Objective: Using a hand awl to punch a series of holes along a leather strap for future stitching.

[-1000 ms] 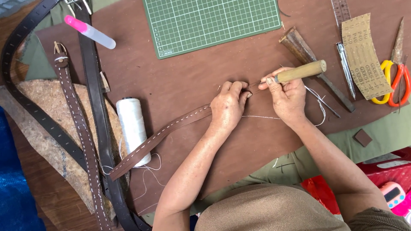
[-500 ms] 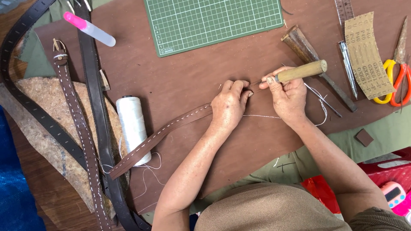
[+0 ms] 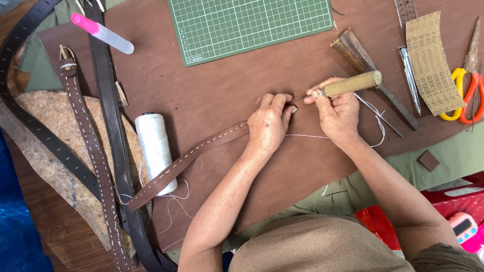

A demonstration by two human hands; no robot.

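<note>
The brown leather strap (image 3: 201, 151) with white stitching lies across a brown leather sheet (image 3: 212, 90) spread on the table, its near end pinned under the left hand (image 3: 267, 126), whose grip is closed flat on the strap, fingers curled over its tip. Just right of that grip, the right hand (image 3: 338, 113) is wrapped tight around the wooden-handled awl (image 3: 350, 84), its point meeting the strap end between the two hands. A white thread (image 3: 307, 135) runs out below the grips toward the right wrist.

Left of the left grip, the strap's far end rests over a white thread spool (image 3: 154, 146). Farther left lie a stitched brown belt (image 3: 91, 151), dark belts (image 3: 108, 100) and a rough cork-like piece (image 3: 45, 146). Above the grips sits a green cutting mat (image 3: 252, 25) with a white grid; to the upper left, a pink-capped tube (image 3: 103, 32). Right of the right grip lie a dark tool (image 3: 363, 60), a tan strip of sandpaper (image 3: 433, 65) and scissors with yellow and orange handles (image 3: 466, 95).

Both forearms reach up from the bottom edge, wrists angled inward.
</note>
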